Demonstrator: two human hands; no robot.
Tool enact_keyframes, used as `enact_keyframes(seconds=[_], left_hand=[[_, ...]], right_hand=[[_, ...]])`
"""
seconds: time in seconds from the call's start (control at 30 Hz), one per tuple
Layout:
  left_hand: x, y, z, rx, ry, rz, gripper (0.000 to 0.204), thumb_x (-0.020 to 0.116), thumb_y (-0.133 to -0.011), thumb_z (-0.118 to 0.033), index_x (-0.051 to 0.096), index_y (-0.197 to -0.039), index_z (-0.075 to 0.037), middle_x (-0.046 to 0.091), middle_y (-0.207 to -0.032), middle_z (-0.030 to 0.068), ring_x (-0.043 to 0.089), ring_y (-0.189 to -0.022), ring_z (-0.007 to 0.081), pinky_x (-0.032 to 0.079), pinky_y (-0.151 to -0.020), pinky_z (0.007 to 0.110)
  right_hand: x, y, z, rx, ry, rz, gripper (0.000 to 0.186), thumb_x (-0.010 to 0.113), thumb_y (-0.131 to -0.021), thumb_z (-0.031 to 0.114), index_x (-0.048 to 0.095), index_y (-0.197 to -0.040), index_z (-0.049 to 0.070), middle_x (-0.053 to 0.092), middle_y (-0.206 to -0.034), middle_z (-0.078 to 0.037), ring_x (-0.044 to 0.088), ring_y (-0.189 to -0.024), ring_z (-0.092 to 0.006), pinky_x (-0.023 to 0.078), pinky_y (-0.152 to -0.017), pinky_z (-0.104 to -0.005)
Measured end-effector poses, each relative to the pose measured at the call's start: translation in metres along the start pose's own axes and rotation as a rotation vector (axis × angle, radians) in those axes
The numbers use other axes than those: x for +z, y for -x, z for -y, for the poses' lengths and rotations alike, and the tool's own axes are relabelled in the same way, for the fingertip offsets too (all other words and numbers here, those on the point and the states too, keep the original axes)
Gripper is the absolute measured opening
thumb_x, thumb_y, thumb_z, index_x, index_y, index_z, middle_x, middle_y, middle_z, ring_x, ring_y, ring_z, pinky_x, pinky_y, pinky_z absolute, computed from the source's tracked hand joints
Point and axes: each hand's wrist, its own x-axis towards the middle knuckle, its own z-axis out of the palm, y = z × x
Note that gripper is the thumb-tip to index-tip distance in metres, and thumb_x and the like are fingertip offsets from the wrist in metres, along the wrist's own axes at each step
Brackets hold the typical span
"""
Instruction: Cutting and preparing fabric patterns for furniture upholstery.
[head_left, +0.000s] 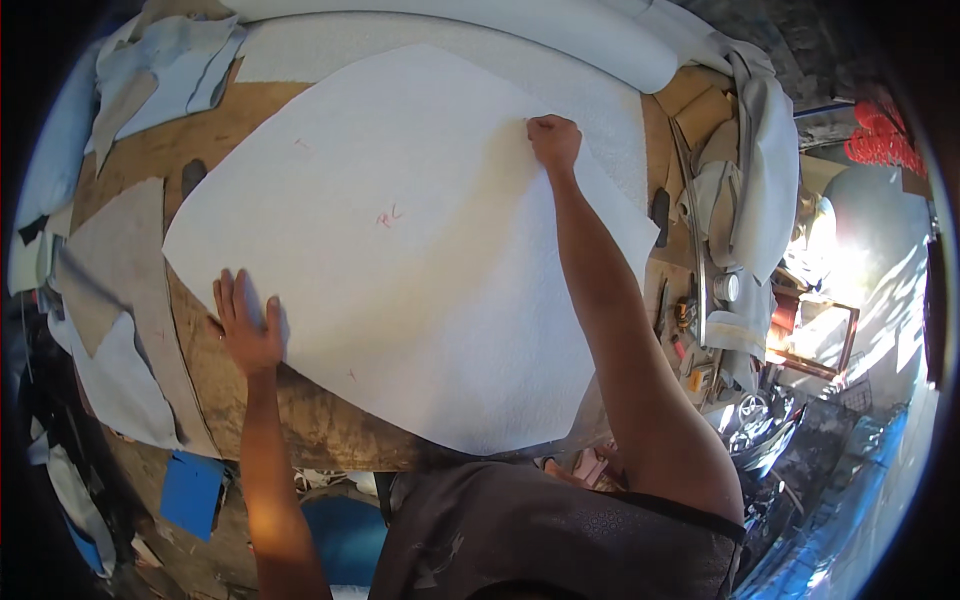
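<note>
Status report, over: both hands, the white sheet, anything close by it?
Left hand spread at lower-left edge of white sheet. Right hand curled, upper right; contents unclear. Sheet flat, red-marked. Dark object beside right corner.

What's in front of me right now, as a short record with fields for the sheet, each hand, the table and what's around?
Sheet: large, white, with red marks
Left hand: open, fingers spread, at the sheet's lower-left edge
Right hand: curled closed, near the upper-right edge; any contents unclear
Table: brown
Far side: pale roll
Left side: grey piece
</note>
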Motion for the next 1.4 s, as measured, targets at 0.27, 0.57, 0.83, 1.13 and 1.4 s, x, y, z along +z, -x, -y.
enact_keyframes(seconds=[0.27,0.57,0.83,1.13,1.4], left_hand=[[0.003,-0.001,0.001,0.002,0.022,-0.001,0.065,0.06,-0.093,-0.041,0.047,-0.151,-0.014,0.039,-0.162,0.0096,0.033,-0.15,0.031,0.015,-0.117,0.059],[0.005,0.002,0.005,0.015,0.099,-0.047,0.065,0.063,-0.093,-0.04,0.048,-0.15,-0.015,0.04,-0.161,0.0089,0.034,-0.15,0.0312,0.019,-0.116,0.063],[0.009,0.01,0.013,-0.036,0.033,-0.027,0.07,0.06,-0.092,-0.05,0.044,-0.153,-0.017,0.035,-0.164,0.0083,0.028,-0.153,0.0302,0.018,-0.115,0.071],[0.016,0.007,0.032,-0.025,0.091,0.044,0.07,0.055,-0.096,-0.052,0.04,-0.154,-0.015,0.034,-0.164,0.0081,0.028,-0.152,0.0305,0.019,-0.115,0.071],[-0.008,-0.096,0.1,-0.728,-0.062,0.092,0.053,0.061,-0.092,-0.039,0.058,-0.129,0.0,0.064,-0.127,0.0181,0.064,-0.11,0.0367,0.051,-0.09,0.049]], right_hand=[[0.001,0.005,-0.001,-0.033,-0.052,0.015,0.02,0.075,-0.083,0.022,0.077,-0.08,0.003,0.067,-0.062,-0.002,0.055,-0.054,-0.0147,0.048,-0.058,-0.0259],[-0.018,0.138,0.022,-0.004,-0.506,0.019,0.015,0.065,-0.094,0.011,0.074,-0.103,0.003,0.066,-0.067,-0.002,0.057,-0.055,-0.0113,0.045,-0.053,-0.0249],[-0.121,0.439,0.054,-0.259,-0.115,0.077,0.034,0.076,-0.079,0.008,0.071,-0.113,0.009,0.074,-0.097,-0.001,0.067,-0.088,-0.0225,0.046,-0.089,-0.0346],[-0.156,0.516,0.075,-0.034,-0.003,0.053,0.044,0.078,-0.076,0.018,0.07,-0.118,0.01,0.073,-0.102,-0.001,0.066,-0.099,-0.0235,0.043,-0.094,-0.0379],[-0.163,0.529,0.066,-0.011,0.222,-0.024,0.051,0.077,-0.075,0.021,0.067,-0.124,0.012,0.072,-0.111,-0.004,0.064,-0.104,-0.0253,0.04,-0.099,-0.0402]])
